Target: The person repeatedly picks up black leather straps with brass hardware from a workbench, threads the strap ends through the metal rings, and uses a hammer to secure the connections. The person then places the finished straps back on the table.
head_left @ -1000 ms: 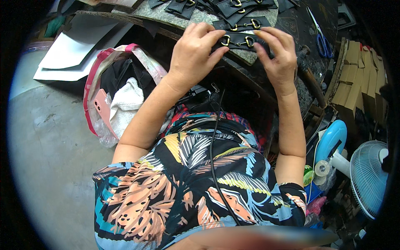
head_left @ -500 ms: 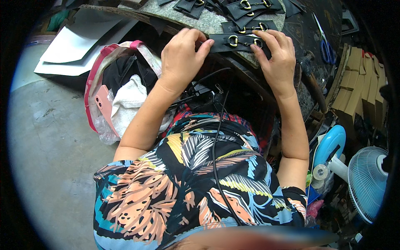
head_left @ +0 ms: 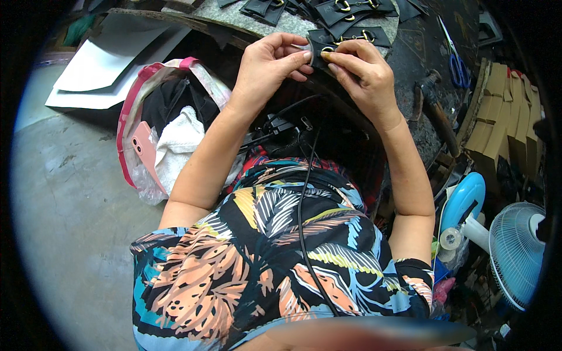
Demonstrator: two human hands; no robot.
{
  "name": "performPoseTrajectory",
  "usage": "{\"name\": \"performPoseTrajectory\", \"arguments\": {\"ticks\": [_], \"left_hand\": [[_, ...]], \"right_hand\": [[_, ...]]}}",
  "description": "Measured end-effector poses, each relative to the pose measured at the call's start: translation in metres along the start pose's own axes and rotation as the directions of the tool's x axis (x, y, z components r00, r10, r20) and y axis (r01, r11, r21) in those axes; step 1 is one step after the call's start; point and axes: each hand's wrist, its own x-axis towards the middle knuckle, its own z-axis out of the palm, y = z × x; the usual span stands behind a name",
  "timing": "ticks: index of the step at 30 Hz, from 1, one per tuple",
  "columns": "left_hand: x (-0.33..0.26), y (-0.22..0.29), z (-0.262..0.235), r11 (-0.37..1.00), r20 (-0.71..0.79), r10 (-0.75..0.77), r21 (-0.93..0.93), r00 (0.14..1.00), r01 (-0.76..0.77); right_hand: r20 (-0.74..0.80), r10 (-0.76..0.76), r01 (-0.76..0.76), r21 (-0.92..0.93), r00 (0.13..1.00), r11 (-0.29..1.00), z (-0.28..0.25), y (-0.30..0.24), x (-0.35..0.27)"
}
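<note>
At the near edge of the grey surface (head_left: 257,24), left hand (head_left: 266,61) and right hand (head_left: 363,73) meet, fingers pinching a black leather piece (head_left: 321,42) with gold ring (head_left: 326,50); fitting step apparently underway, next likely needs steady fingertip pressure.

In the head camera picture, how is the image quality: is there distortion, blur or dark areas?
Head view: strong fisheye bending, with a black rim around the circle; a blurred strip lies along the bottom edge; both hands, left hand and right hand, and the black strap piece are sharp and evenly lit; the right side near the fan is darker.
</note>
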Motion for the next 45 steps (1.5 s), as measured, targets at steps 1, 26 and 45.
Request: {"name": "performPoseTrajectory", "arguments": {"ticks": [1, 26, 45], "left_hand": [[0.0, 0.0, 0.001, 1.0, 0.0, 0.012, 0.02, 1.0, -0.012], [0.002, 0.003, 0.013, 0.92, -0.109, 0.125, 0.385, 0.986, -0.074], [0.015, 0.005, -0.002, 0.381, 0.152, 0.604, 0.807, 0.782, -0.452]], "right_hand": [[0.003, 0.005, -0.005, 0.004, 1.0, 1.0, 0.001, -0.001, 0.0], [-0.009, 0.184, -0.181, 0.151, 0.983, 0.972, 0.012, -0.003, 0.005], [0.044, 0.181, -0.182, 0.031, 0.983, 0.983, 0.008, -0.007, 0.005]]}}
